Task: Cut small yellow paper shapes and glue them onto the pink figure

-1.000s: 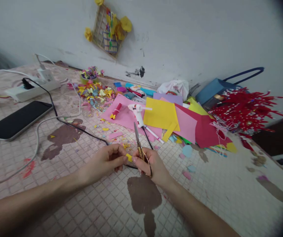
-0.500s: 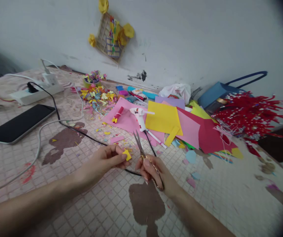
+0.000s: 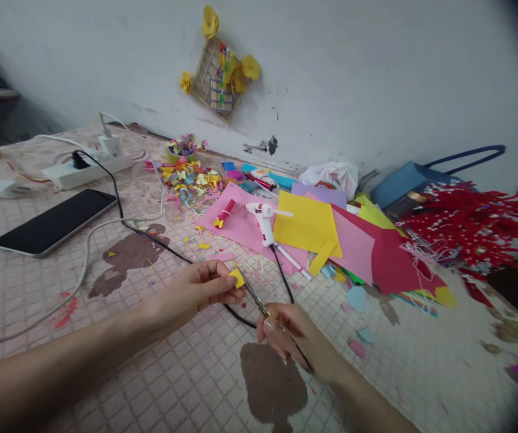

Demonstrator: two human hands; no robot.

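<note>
Between thumb and fingers, my left hand (image 3: 216, 285) pinches a small square of yellow paper (image 3: 237, 278). My right hand (image 3: 288, 331) grips a pair of metal scissors (image 3: 259, 302) by the handles. The scissor blades point up and left, and their tips lie at the right edge of the yellow piece. Whether the blades touch the paper is hard to tell. Just beyond the hands, a white glue gun (image 3: 265, 224) rests on pink and yellow sheets, its black cord running down behind my hands.
A tablet (image 3: 55, 221) and a white power strip (image 3: 87, 171) lie at the left with loose cables. Paper scraps (image 3: 191, 180) are heaped at the back. Colored sheets (image 3: 308, 222), a blue bag (image 3: 414, 180) and red tinsel-like stems (image 3: 470, 222) stand right.
The scissors have tilted left, and their blades have come from beside the yellow piece to its edge. The camera view has shifted slightly, so the background sits further right.
</note>
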